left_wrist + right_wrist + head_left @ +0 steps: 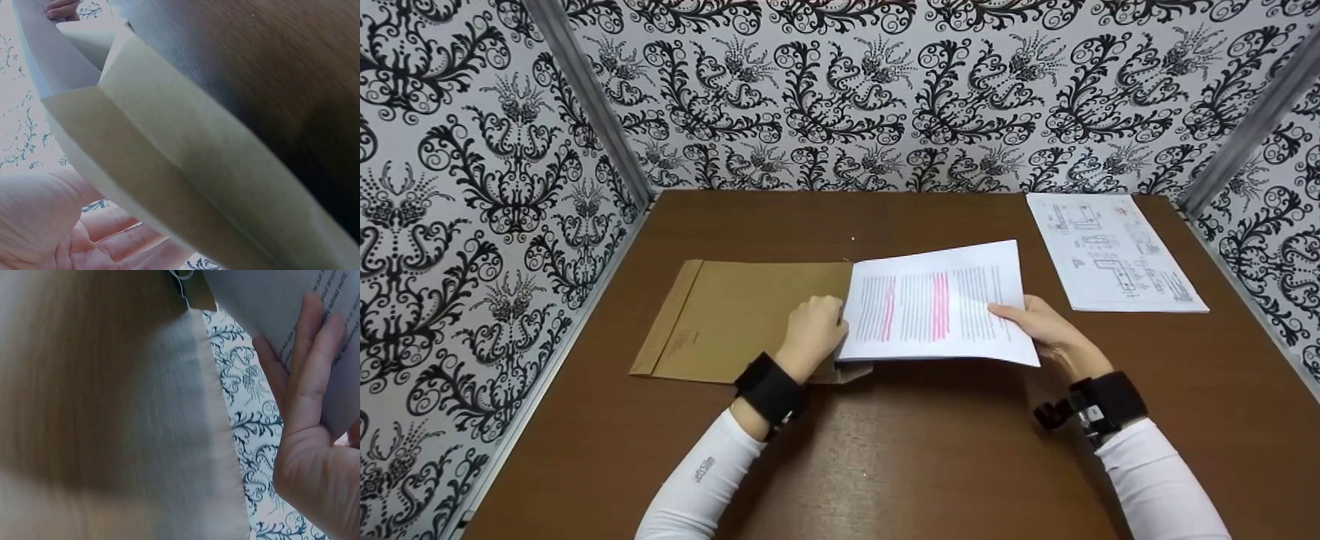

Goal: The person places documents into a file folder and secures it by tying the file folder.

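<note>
A brown paper envelope [742,307] lies flat at the left of the table, its mouth facing right. My left hand [814,326] grips the envelope at that mouth, and in the left wrist view the creased side of the envelope [169,146] hides part of the fingers. A sheaf of printed sheets [915,311], with lines marked in pink, has its left edge at the envelope's mouth. At the sheaf's right edge, my right hand [1054,334] pinches it, thumb on top. The right wrist view shows the fingers [312,377] against the underside.
Papers with technical drawings [1117,255] lie at the back right of the brown table [945,450]. Patterned walls [855,97] enclose the table at the back and both sides. Black straps with cameras [1099,409] sit on both wrists.
</note>
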Demonstrator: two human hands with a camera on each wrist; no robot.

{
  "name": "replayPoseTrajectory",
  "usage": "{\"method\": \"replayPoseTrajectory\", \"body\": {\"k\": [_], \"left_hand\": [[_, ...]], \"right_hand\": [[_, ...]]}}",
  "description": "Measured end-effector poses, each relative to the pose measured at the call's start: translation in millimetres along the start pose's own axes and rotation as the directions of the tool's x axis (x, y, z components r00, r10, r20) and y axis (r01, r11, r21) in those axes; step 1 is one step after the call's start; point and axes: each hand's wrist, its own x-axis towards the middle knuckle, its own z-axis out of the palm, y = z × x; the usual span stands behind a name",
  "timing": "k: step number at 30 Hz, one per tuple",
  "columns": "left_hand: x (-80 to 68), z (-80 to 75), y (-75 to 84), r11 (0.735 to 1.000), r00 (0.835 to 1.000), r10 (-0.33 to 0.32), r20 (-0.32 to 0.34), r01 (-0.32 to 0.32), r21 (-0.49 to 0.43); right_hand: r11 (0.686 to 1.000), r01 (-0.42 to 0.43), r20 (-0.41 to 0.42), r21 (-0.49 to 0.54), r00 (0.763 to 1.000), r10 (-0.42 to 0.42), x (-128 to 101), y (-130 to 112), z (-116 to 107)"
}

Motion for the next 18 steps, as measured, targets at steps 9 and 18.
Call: {"method": "replayPoseTrajectory", "body": {"k": [9,18], "left_hand": [[-0.6,0.6,-0.1,1.000,1.000,0.020,-0.019,-0.020,0.011],[-0.2,4.0,0.5,0.999,0.999,0.023,-0.038,-0.022,0.025]], "right_hand": [[1.000,0.001,-0.044,-0.012,0.999,-0.002,5,2,27],[0.998,0.010,-0.046,-0.060,0.999,-0.013,13,1,49]]}}
